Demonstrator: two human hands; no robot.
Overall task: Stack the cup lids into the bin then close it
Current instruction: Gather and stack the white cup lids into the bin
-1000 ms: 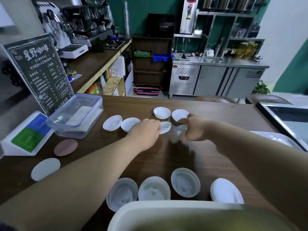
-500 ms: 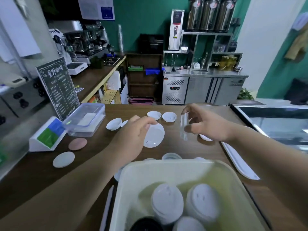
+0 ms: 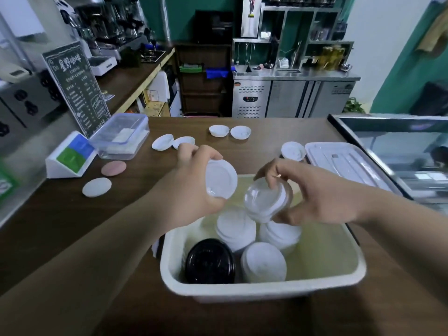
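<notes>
- Your left hand point(image 3: 191, 190) curls round a white lid point(image 3: 221, 178), held above the far-left rim of the bin point(image 3: 266, 291).
- Your right hand point(image 3: 322, 197) pinches a clear lid point(image 3: 263, 198) just beside it, over the bin.
- The bin sits near on the desk point(image 3: 60, 226), holding white lid stacks point(image 3: 236, 229) and a black lid point(image 3: 209, 261).
- Loose lids point(image 3: 219, 130) lie far on the desk.

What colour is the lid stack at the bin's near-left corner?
The lid stack is black, seen best in the head view.
</notes>
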